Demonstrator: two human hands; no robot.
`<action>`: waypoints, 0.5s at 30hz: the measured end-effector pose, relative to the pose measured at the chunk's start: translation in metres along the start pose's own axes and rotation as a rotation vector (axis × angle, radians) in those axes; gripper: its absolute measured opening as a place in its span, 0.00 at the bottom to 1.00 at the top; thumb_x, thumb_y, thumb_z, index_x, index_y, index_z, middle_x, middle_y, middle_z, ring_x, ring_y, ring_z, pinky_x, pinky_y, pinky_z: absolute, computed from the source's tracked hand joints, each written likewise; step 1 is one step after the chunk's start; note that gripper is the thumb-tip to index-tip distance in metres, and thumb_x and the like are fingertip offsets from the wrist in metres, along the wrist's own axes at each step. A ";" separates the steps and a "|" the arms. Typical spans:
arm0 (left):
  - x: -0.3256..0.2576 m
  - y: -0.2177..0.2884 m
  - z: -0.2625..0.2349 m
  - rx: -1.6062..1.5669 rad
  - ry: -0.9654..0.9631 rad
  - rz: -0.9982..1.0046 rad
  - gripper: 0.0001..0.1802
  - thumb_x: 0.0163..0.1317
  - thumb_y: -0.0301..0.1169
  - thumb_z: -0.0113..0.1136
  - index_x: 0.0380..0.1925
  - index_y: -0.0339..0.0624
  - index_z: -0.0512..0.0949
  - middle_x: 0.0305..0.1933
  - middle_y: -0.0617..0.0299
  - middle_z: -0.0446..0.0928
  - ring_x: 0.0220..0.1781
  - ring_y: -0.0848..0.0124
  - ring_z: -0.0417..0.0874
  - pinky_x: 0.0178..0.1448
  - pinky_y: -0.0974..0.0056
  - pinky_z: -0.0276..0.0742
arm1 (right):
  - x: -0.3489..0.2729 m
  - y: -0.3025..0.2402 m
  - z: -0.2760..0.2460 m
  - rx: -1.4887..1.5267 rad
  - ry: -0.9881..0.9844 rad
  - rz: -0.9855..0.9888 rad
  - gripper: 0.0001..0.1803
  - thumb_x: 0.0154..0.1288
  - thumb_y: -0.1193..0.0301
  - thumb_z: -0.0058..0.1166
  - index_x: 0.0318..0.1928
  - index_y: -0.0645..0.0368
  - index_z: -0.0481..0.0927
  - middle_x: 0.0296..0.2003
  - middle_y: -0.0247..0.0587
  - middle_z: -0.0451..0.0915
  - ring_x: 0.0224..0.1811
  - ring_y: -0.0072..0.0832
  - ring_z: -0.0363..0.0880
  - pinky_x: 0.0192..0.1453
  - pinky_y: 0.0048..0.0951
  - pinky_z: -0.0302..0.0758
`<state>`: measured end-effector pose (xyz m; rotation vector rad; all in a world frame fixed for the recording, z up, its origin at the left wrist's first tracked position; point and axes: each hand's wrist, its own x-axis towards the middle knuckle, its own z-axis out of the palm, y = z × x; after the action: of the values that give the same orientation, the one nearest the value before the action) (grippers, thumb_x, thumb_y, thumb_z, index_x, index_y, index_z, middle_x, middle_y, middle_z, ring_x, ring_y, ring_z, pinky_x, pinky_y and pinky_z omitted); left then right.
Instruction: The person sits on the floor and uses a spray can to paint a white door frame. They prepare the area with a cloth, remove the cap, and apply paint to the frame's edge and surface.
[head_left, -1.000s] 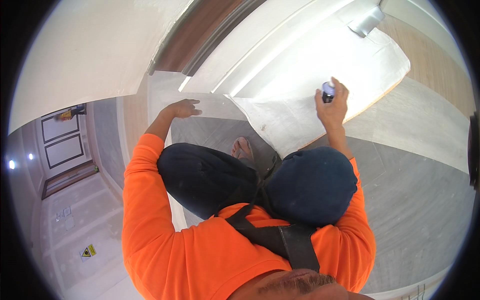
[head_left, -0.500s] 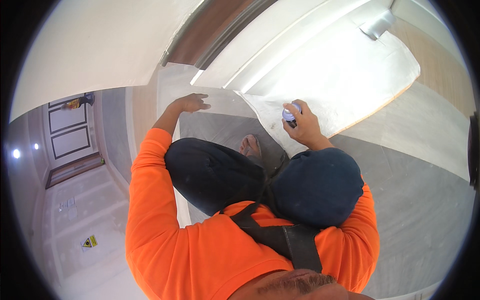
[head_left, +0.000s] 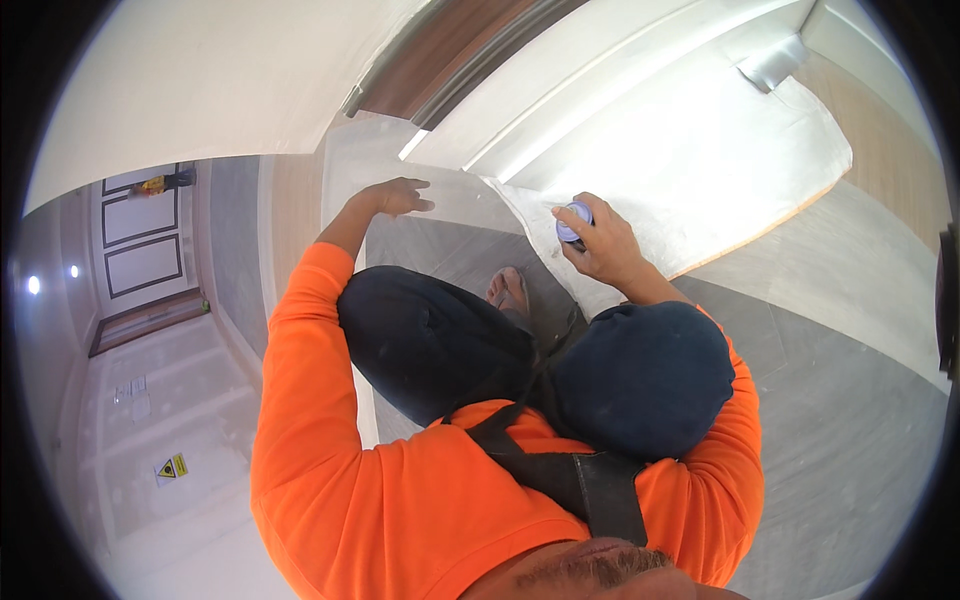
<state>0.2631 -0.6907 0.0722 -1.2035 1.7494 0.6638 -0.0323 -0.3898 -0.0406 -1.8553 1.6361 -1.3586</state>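
Note:
My right hand is wrapped round a small can with a lavender top, probably a spray can, with a finger near its top. Most of the can's body is hidden behind the hand. Can and hand are over the near left part of a white sheet spread on the floor. To the left, my left hand is held out beyond my left knee with its fingers stretched and nothing in them. It appears above the pale floor strip, near the end of the white skirting; whether it touches anything I cannot tell.
A silvery cylinder stands at the sheet's far end. White moulded panelling and a brown wooden frame rise ahead. My sandalled foot is between my knees. Far left, a person in a yellow top is down the corridor.
My right hand has moved slightly left over the sheet with the can, whose top now faces me more. The view has shifted a little; my left hand stays outstretched.

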 end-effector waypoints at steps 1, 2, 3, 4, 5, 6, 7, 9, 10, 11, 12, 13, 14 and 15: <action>0.000 0.001 0.000 -0.002 0.000 0.002 0.47 0.65 0.55 0.59 0.77 0.40 0.58 0.67 0.47 0.75 0.50 0.55 0.86 0.53 0.59 0.83 | -0.001 0.001 0.000 -0.007 -0.020 0.026 0.36 0.51 0.68 0.71 0.63 0.41 0.76 0.56 0.52 0.73 0.51 0.47 0.80 0.49 0.42 0.81; -0.001 0.000 0.000 -0.005 0.000 0.002 0.47 0.66 0.55 0.59 0.77 0.40 0.58 0.67 0.46 0.75 0.50 0.55 0.86 0.53 0.58 0.83 | -0.003 0.002 0.001 -0.014 -0.041 0.050 0.35 0.52 0.67 0.70 0.63 0.41 0.76 0.57 0.52 0.73 0.51 0.48 0.79 0.50 0.43 0.81; -0.001 -0.003 0.001 -0.005 0.006 0.001 0.47 0.66 0.55 0.59 0.77 0.40 0.58 0.67 0.46 0.75 0.50 0.55 0.86 0.53 0.58 0.83 | -0.005 0.003 0.001 -0.021 -0.062 0.075 0.35 0.52 0.67 0.70 0.63 0.41 0.76 0.57 0.52 0.73 0.52 0.48 0.79 0.50 0.44 0.81; 0.000 -0.005 0.003 -0.005 0.012 0.001 0.47 0.66 0.55 0.59 0.77 0.40 0.59 0.68 0.46 0.74 0.50 0.55 0.86 0.53 0.58 0.83 | -0.007 0.005 0.002 -0.022 -0.080 0.089 0.35 0.52 0.67 0.70 0.63 0.41 0.75 0.57 0.53 0.72 0.52 0.48 0.79 0.50 0.44 0.81; -0.001 -0.005 0.003 -0.006 0.019 0.000 0.47 0.66 0.55 0.59 0.76 0.40 0.59 0.68 0.46 0.74 0.50 0.54 0.86 0.53 0.58 0.83 | -0.010 0.007 0.003 -0.024 -0.098 0.104 0.35 0.53 0.67 0.69 0.64 0.41 0.75 0.58 0.53 0.72 0.52 0.49 0.79 0.51 0.45 0.81; -0.001 -0.005 0.002 -0.014 0.000 -0.020 0.48 0.64 0.56 0.61 0.77 0.43 0.58 0.70 0.45 0.72 0.53 0.54 0.85 0.54 0.58 0.83 | -0.013 0.010 0.003 -0.026 -0.116 0.118 0.35 0.53 0.67 0.69 0.64 0.41 0.75 0.58 0.53 0.72 0.52 0.49 0.79 0.51 0.46 0.80; 0.001 -0.003 -0.001 -0.022 -0.020 -0.041 0.49 0.63 0.56 0.63 0.77 0.45 0.58 0.72 0.44 0.70 0.57 0.54 0.83 0.56 0.59 0.83 | -0.016 0.012 0.004 -0.036 -0.126 0.131 0.35 0.53 0.67 0.69 0.64 0.40 0.75 0.58 0.53 0.72 0.53 0.50 0.79 0.51 0.46 0.80; 0.000 -0.002 -0.001 -0.028 -0.035 -0.053 0.50 0.62 0.57 0.65 0.78 0.47 0.57 0.73 0.43 0.68 0.61 0.54 0.82 0.57 0.59 0.83 | -0.021 0.014 0.004 -0.054 -0.146 0.153 0.35 0.54 0.67 0.68 0.64 0.40 0.75 0.58 0.53 0.72 0.53 0.50 0.78 0.52 0.46 0.80; -0.001 -0.002 -0.001 -0.025 -0.030 -0.043 0.50 0.62 0.57 0.65 0.78 0.47 0.57 0.74 0.42 0.68 0.61 0.53 0.81 0.57 0.59 0.83 | -0.023 0.016 0.003 -0.066 -0.170 0.170 0.35 0.54 0.68 0.68 0.65 0.40 0.74 0.58 0.53 0.72 0.53 0.50 0.78 0.52 0.46 0.80; -0.002 -0.001 -0.001 -0.019 -0.024 -0.032 0.50 0.62 0.57 0.65 0.78 0.47 0.57 0.74 0.42 0.68 0.62 0.53 0.81 0.58 0.59 0.83 | -0.024 0.017 0.002 -0.080 -0.190 0.187 0.35 0.54 0.68 0.68 0.65 0.40 0.74 0.58 0.53 0.72 0.53 0.50 0.78 0.52 0.46 0.80; -0.002 0.000 -0.001 -0.029 -0.019 -0.025 0.50 0.62 0.57 0.65 0.78 0.48 0.57 0.74 0.42 0.68 0.62 0.53 0.81 0.58 0.58 0.83 | -0.025 0.019 0.001 -0.094 -0.211 0.203 0.35 0.55 0.68 0.68 0.65 0.40 0.74 0.58 0.53 0.72 0.53 0.50 0.78 0.52 0.46 0.80; -0.002 0.001 0.000 -0.038 -0.015 -0.018 0.50 0.62 0.57 0.65 0.78 0.48 0.57 0.74 0.43 0.68 0.63 0.53 0.80 0.58 0.58 0.83 | -0.026 0.020 0.000 -0.105 -0.232 0.223 0.35 0.55 0.68 0.68 0.65 0.40 0.74 0.57 0.53 0.72 0.53 0.50 0.78 0.52 0.46 0.80; -0.004 0.000 -0.001 -0.047 -0.009 -0.011 0.50 0.62 0.57 0.65 0.78 0.48 0.57 0.74 0.43 0.68 0.63 0.53 0.80 0.59 0.58 0.83 | -0.025 0.020 -0.002 -0.116 -0.250 0.241 0.35 0.55 0.69 0.67 0.65 0.40 0.74 0.57 0.53 0.72 0.53 0.50 0.78 0.52 0.46 0.80; -0.002 -0.004 0.000 -0.046 -0.013 -0.010 0.50 0.62 0.57 0.66 0.78 0.48 0.57 0.74 0.43 0.68 0.63 0.53 0.80 0.59 0.58 0.83 | -0.023 0.020 -0.002 -0.126 -0.269 0.259 0.35 0.55 0.69 0.67 0.65 0.40 0.74 0.57 0.54 0.72 0.53 0.50 0.78 0.52 0.46 0.80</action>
<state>0.2671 -0.6914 0.0741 -1.2364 1.7244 0.7078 -0.0436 -0.3739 -0.0647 -1.7295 1.7764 -0.8778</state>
